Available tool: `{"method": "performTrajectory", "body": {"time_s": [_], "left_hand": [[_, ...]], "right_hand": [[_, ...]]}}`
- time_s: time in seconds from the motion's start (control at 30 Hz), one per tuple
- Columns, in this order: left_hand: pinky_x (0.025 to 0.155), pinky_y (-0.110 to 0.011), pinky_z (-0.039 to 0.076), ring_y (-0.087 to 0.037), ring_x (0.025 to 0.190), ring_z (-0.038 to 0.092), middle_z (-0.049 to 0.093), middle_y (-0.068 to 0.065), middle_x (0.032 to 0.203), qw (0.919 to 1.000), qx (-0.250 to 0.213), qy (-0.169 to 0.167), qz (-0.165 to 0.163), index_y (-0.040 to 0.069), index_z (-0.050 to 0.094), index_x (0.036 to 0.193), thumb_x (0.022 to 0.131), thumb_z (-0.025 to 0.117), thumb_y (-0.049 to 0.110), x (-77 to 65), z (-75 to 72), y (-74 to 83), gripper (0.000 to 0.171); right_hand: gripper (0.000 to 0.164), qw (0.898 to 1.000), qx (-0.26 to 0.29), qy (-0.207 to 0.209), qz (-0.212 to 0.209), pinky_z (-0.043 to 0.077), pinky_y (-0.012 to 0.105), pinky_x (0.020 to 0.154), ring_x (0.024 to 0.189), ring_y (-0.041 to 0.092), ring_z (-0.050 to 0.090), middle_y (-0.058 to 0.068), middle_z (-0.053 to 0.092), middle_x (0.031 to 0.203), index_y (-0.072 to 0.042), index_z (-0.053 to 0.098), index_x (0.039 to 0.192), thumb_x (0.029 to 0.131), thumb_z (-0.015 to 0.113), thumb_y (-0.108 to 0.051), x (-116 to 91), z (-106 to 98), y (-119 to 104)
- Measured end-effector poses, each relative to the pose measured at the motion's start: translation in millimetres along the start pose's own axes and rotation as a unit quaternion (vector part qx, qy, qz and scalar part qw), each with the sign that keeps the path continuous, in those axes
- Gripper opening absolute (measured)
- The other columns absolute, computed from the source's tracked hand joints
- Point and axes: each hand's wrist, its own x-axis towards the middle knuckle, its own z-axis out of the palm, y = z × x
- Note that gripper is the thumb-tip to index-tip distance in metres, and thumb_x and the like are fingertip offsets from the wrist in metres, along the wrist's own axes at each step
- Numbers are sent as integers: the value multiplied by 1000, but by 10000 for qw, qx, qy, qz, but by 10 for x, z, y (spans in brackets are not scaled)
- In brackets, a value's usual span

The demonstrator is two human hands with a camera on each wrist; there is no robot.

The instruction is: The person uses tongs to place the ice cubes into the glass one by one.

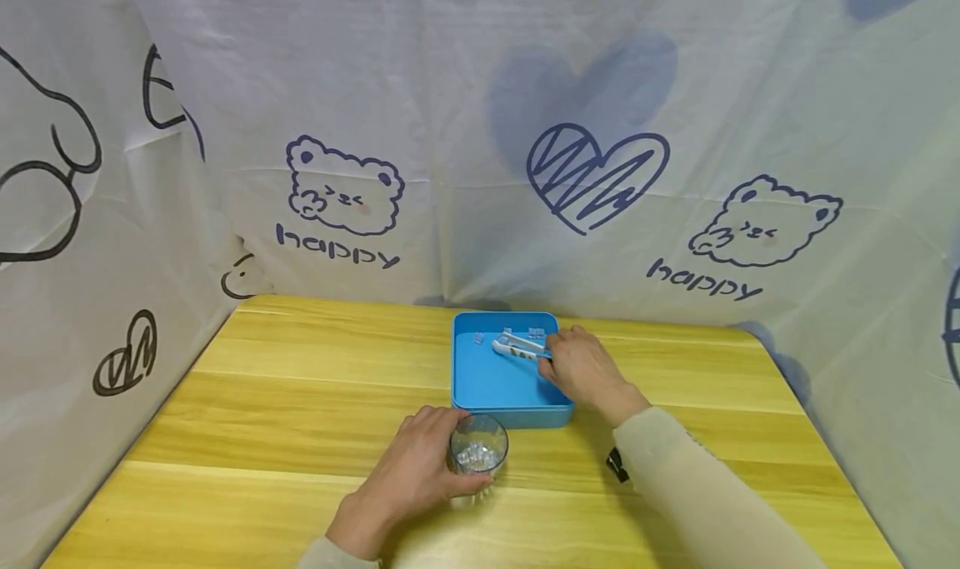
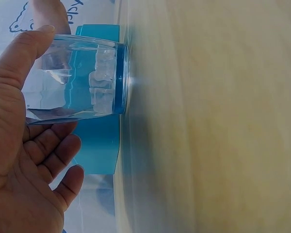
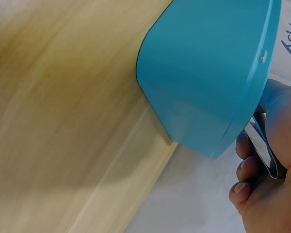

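Centrally in the head view, a blue tray (image 1: 487,383) stood on the wooden table (image 1: 300,411), with clear cubes (image 1: 536,333) near its far wall. The right hand (image 1: 583,365) grasped white tongs (image 1: 521,348), their tips over the tray beside a clear piece — whether they pinched it could not be told. The left hand (image 1: 420,461) gripped a glass (image 1: 482,429) standing just in front of the tray. In the left wrist view, the thumb pressed one side of the glass — fingers bent loosely opposite — and clear cubes lay stacked at its base. In the right wrist view, fingers curled around the tongs' bent end, near the tray's rim.
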Motion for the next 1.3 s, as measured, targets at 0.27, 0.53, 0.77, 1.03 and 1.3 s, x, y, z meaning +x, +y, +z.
{"method": "performTrajectory", "body": {"time_s": [0.27,0.53,0.77,1.03,1.3], "left_hand": [[104,-45,49,-20,116,60,69,-3,126,10000,-41,-23,-10,9,63,136,75,90,58,-1,-3,5,82],[105,-46,48,-21,118,60,69,-4,128,9999,-93,-85,-67,10,62,137,76,90,58,1,-4,6,83],[104,-45,49,-20,116,60,69,-3,126,10000,-69,-46,-26,10,63,136,75,90,58,-9,-1,0,82],[105,-46,48,-20,116,59,69,-3,127,9999,-65,-87,-57,10,63,136,76,89,59,-11,-14,4,82],[106,-46,48,-20,116,59,69,-3,127,9999,-51,-76,-50,10,63,137,76,89,59,-7,-21,10,83]], "right_hand": [[24,9999,-92,2,42,40,34,72,77,21,45,2,53,78,-5,68,97,101,68,-29,-4,11,-5],[22,10000,70,40,-30,38,34,72,73,21,44,2,51,74,-6,66,90,101,67,-25,-15,10,-6],[24,9995,275,108,-120,36,34,72,69,20,42,1,47,70,-9,60,82,101,67,-22,-27,40,-3],[31,9976,593,336,-110,35,34,72,67,20,40,0,41,66,-13,51,75,101,66,-20,-130,38,28],[23,9936,840,750,-112,37,35,74,74,20,44,0,49,73,-10,57,80,100,67,-17,-326,-8,29]]}}
